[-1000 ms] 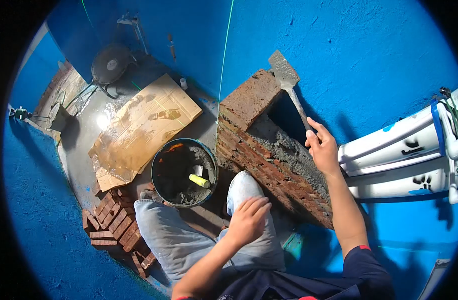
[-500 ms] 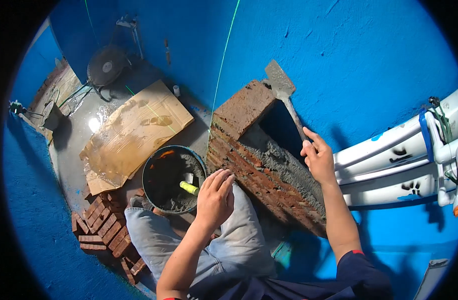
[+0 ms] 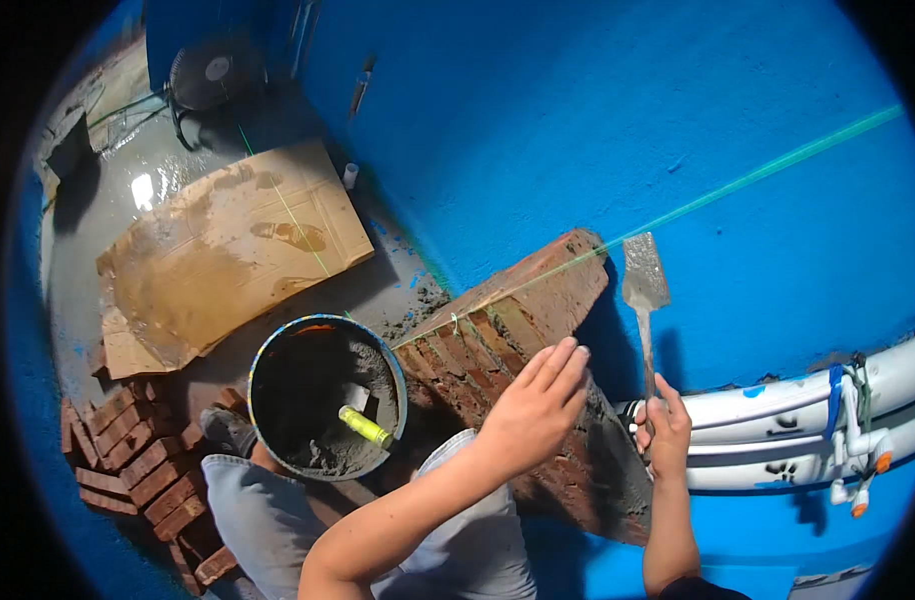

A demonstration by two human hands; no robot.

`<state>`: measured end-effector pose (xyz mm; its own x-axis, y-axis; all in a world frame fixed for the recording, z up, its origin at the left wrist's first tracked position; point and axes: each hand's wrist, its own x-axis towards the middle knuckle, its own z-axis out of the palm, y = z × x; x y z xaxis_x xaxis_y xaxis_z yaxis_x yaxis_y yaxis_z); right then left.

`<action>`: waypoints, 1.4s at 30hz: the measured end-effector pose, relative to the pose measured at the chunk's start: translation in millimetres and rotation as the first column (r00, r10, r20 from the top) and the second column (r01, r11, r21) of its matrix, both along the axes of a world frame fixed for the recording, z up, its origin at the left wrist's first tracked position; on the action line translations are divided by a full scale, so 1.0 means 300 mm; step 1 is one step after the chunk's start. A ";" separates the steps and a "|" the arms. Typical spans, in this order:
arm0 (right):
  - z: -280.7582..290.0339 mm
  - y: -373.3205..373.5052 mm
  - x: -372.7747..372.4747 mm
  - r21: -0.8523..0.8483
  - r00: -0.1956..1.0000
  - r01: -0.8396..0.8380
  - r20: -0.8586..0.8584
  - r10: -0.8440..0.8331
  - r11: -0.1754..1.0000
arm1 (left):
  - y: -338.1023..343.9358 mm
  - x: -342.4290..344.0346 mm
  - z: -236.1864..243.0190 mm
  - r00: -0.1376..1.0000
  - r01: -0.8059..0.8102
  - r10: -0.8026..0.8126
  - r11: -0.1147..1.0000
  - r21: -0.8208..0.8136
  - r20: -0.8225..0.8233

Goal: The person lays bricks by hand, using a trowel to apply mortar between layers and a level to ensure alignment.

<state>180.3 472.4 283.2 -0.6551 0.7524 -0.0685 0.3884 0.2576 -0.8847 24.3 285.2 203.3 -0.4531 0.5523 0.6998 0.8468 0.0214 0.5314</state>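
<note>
A brick trowel (image 3: pixel 646 280) points away from me, blade up, against the blue wall; my right hand (image 3: pixel 668 432) is closed around its handle. Grey mortar smears the blade. My left hand (image 3: pixel 535 410) hovers above the low brick wall (image 3: pixel 498 335), fingers stretched out and holding nothing. A taut green string (image 3: pixel 738 185) runs past the wall's top brick (image 3: pixel 568 270). Wet mortar lies along the wall's right side, partly hidden by my left hand. Left of the wall stands a round bucket (image 3: pixel 256 400) of grey mortar, with a yellow-green-handled tool (image 3: pixel 366 427) in it.
Loose red bricks (image 3: pixel 143 455) are piled at the left beside my knee. Wet cardboard (image 3: pixel 228 250) covers part of the floor, with a fan (image 3: pixel 213 75) beyond it. White pipes (image 3: pixel 778 420) run along the wall at the right.
My left hand has moved right, from near the bucket to over the brick wall. The trowel has swung away from the top brick to its right. The whole view has shifted and turned.
</note>
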 end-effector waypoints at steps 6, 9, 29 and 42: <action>-0.019 -0.073 -0.081 0.085 0.997 0.075 0.023 -0.077 0.993 | 0.099 -0.118 -0.008 0.998 -0.060 0.053 0.985 -0.160 -0.046; -0.022 -0.084 -0.113 0.113 0.994 0.100 0.028 -0.104 0.989 | 0.122 -0.141 -0.023 0.999 -0.024 0.005 0.931 -0.363 -0.053; 0.111 0.011 -0.294 0.600 0.904 -0.235 0.425 -0.056 0.765 | 0.037 -0.123 -0.034 0.996 -0.041 0.023 0.980 -0.192 -0.092; 0.413 -0.012 -1.122 0.174 0.148 -0.963 0.979 -0.138 0.205 | -0.473 0.071 -0.214 0.884 0.455 -0.393 0.847 -0.274 0.253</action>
